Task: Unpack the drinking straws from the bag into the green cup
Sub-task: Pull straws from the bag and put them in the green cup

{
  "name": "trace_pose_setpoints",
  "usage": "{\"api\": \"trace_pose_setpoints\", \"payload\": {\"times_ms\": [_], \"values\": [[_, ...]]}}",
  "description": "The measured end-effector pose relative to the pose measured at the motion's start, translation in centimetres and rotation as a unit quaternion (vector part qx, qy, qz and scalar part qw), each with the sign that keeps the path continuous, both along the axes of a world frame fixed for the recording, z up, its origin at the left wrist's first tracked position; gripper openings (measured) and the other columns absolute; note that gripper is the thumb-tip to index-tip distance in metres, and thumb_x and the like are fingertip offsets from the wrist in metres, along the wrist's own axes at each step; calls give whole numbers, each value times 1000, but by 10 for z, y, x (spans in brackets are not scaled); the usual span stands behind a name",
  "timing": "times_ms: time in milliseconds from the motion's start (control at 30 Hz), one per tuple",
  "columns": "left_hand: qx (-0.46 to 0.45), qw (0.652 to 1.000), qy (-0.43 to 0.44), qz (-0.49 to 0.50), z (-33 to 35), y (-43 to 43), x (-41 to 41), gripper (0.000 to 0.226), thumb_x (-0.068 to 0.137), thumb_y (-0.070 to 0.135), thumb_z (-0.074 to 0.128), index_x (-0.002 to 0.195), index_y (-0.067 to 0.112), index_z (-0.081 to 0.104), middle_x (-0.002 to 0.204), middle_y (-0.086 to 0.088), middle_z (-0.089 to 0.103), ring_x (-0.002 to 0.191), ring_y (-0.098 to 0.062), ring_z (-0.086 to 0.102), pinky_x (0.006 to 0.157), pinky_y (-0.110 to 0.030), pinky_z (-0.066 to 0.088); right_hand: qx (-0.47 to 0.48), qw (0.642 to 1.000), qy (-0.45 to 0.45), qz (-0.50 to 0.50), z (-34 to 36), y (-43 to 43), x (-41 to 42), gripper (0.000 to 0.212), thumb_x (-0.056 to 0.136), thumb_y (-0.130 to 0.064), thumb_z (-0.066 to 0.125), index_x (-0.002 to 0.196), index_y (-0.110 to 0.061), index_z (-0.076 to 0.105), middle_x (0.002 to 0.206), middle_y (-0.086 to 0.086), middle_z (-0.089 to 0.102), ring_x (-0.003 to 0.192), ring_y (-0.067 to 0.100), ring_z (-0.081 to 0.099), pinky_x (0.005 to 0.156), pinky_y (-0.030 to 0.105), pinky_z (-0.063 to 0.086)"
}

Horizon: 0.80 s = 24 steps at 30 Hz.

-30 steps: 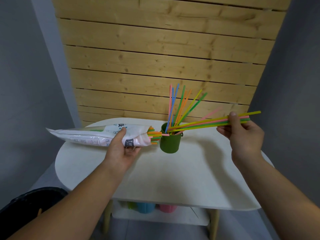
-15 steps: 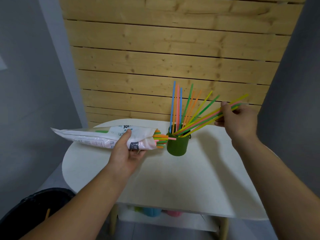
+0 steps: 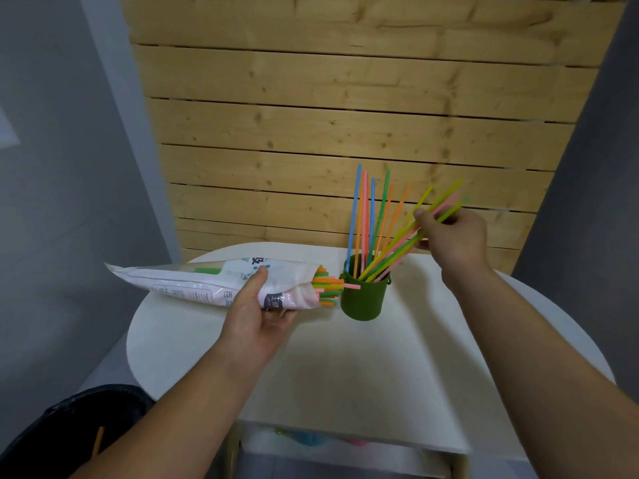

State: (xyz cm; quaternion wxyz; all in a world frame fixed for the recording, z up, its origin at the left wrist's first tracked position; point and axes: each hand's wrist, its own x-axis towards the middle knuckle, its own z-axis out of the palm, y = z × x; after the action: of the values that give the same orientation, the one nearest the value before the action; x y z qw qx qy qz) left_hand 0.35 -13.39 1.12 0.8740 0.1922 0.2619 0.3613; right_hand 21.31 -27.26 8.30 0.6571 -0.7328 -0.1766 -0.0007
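Left hand (image 3: 256, 316) grips a crinkly plastic bag (image 3: 193, 285), right hand (image 3: 453, 236) pinches thin straws (image 3: 401, 243) slanting into the green cup (image 3: 363, 300).

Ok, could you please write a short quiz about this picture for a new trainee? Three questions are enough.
1. Which hand grips the bag?
2. True or false: the green cup lies on its side.
3. The right hand pinches a bundle of straws. Where are their lower ends? A) in the green cup B) inside the bag C) in the air
Key: 1. the left hand; 2. false, it stands upright; 3. A.
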Motion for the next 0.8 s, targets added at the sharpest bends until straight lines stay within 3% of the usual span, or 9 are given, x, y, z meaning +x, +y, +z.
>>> {"api": "trace_pose_setpoints", "payload": {"times_ms": [67,133,267,367,533,633,700,800], "values": [[3,1000,0,3,0,0,0,20,97,15,65,117,15,60,106,-15,78,104,-32,74,97,-57,54,22,1000,17,14,-1,6,0,18,89,-12,71,75,-9,61,69,4,63,67,22,69,62,28,59],[3,1000,-1,4,0,1,0,24,97,15,66,119,16,60,107,-14,78,104,-32,74,96,-57,56,41,998,30,20,-3,12,1,18,85,-9,75,82,-8,57,71,3,60,71,24,68,62,26,57],[8,1000,-2,-1,-1,0,0,22,96,14,65,117,18,60,96,-13,80,91,-29,78,78,-58,60,9,1000,6,13,-11,21,3,44,79,-20,81,114,-14,54,91,9,69,87,24,71,81,39,58],[12,1000,1,0,-1,0,0,22,97,14,65,117,17,61,98,-13,80,96,-30,77,85,-56,60,-32,999,-18,11,-17,25,1,50,81,-24,79,123,-16,53,94,6,67,89,23,70,84,42,58],[15,1000,1,-4,1,-5,1,16,97,14,65,113,16,62,93,-11,80,100,-31,74,94,-55,55,-95,995,-39,-9,-24,20,3,19,89,-13,69,103,-14,55,91,13,63,68,28,70,70,47,61],[23,1000,0,-9,1,-5,1,20,97,15,65,117,17,61,98,-12,80,96,-29,77,89,-53,59,-94,995,11,-1,-25,15,-3,20,89,-1,59,90,-17,47,91,15,62,73,31,70,73,50,61],[24,1000,-1,-9,2,-5,2,18,97,15,64,115,17,61,97,-12,80,94,-29,77,85,-52,61,-113,993,27,8,-25,10,-15,20,88,-2,56,85,-18,44,89,11,59,80,32,67,71,49,61],[21,1000,-6,-7,5,-7,2,16,98,15,64,113,16,61,95,-12,80,94,-30,77,88,-54,60,-159,983,35,87,-24,2,-37,7,92,-15,55,89,-10,59,87,12,63,76,26,63,65,40,58]]}}
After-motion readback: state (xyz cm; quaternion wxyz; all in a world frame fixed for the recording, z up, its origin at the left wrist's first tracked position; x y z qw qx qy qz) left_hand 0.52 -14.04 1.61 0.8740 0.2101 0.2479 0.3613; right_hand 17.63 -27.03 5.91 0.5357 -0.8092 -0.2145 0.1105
